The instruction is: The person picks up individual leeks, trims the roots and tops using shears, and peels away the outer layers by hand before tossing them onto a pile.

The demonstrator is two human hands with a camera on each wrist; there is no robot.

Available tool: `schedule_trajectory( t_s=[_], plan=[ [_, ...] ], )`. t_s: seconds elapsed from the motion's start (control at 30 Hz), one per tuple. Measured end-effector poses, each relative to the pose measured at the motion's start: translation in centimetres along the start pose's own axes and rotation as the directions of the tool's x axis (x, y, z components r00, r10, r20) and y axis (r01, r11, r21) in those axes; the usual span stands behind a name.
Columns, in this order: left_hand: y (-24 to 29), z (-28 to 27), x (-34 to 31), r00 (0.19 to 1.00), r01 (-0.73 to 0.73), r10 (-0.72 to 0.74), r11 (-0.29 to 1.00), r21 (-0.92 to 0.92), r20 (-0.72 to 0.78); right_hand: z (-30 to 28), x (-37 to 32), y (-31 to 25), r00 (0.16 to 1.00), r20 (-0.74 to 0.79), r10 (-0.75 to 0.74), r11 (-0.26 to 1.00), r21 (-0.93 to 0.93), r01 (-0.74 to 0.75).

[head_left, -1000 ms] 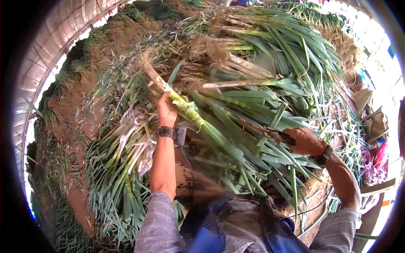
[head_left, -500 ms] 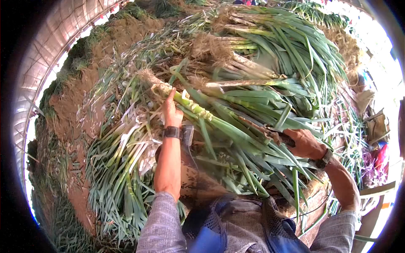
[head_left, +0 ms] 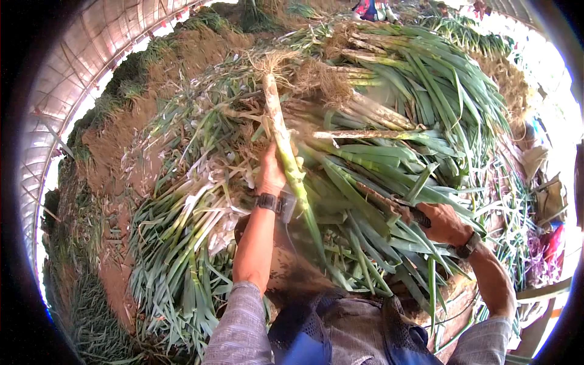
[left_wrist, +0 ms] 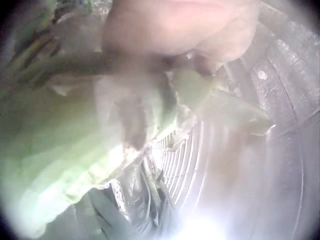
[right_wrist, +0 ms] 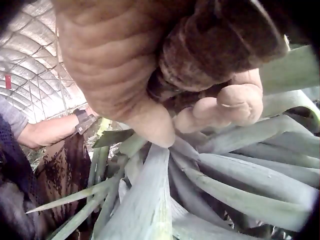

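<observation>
My left hand [head_left: 271, 170] grips a leek [head_left: 277, 115] around its stalk; the roots point up and the green end hangs down toward my lap. Close up in the left wrist view, the hand [left_wrist: 185, 30] is over the pale green stalk [left_wrist: 75, 145], blurred. My right hand [head_left: 443, 222] is curled round the dark handle of a long, dirt-covered tool [head_left: 380, 201] lying over leek leaves. In the right wrist view, fingers of the right hand [right_wrist: 120, 65] wrap the brown handle [right_wrist: 220, 45] above broad leaves [right_wrist: 240, 185].
A large heap of leeks [head_left: 426, 79] with roots lies at the upper right. Another pile [head_left: 182, 261] is left of my left arm. Bare soil [head_left: 115, 243] shows farther left. At the right are purple strands [head_left: 535, 261] and a wooden bar [head_left: 544, 290]. Someone's bright clothing [head_left: 371, 11] shows at the top.
The leek in my left hand has swung from a diagonal to nearly upright in the view, its roots moving up and right. My right hand keeps its grip on the tool.
</observation>
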State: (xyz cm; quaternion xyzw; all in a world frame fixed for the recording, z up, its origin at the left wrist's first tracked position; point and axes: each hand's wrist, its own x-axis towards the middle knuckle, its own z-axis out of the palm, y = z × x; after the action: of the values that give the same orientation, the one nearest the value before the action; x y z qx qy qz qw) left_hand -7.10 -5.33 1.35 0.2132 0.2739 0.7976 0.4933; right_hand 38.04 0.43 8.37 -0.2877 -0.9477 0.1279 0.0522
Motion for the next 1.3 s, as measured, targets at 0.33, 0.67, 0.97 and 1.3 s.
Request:
schedule_trajectory(
  t_s=[0.33, 0.67, 0.97, 1.3],
  plan=[
    [1.2, 3.9, -0.9, 0.988, -0.100, 0.105, 0.994, 0.049, -0.114, 0.3, -0.8, 0.5, 0.974, -0.172, -0.150, 0.988, 0.007, 0.153],
    [6.4, -0.3, 1.7, 0.859, -0.378, 0.378, 0.923, 0.072, -0.345, -0.4, -0.6, -0.3, 0.992, -0.066, -0.112, 0.992, 0.058, 0.116],
    [8.9, -1.0, 0.8, 0.924, -0.241, 0.288, 0.950, -0.199, 0.253, -0.8, -0.8, -0.5, 0.970, -0.106, -0.217, 0.970, 0.086, 0.227],
    [13.6, 2.3, 1.3, 0.869, -0.302, 0.391, 0.905, -0.300, 0.303, -0.6, 0.3, -0.4, 0.944, -0.287, -0.160, 0.977, 0.091, 0.193]
  ],
)
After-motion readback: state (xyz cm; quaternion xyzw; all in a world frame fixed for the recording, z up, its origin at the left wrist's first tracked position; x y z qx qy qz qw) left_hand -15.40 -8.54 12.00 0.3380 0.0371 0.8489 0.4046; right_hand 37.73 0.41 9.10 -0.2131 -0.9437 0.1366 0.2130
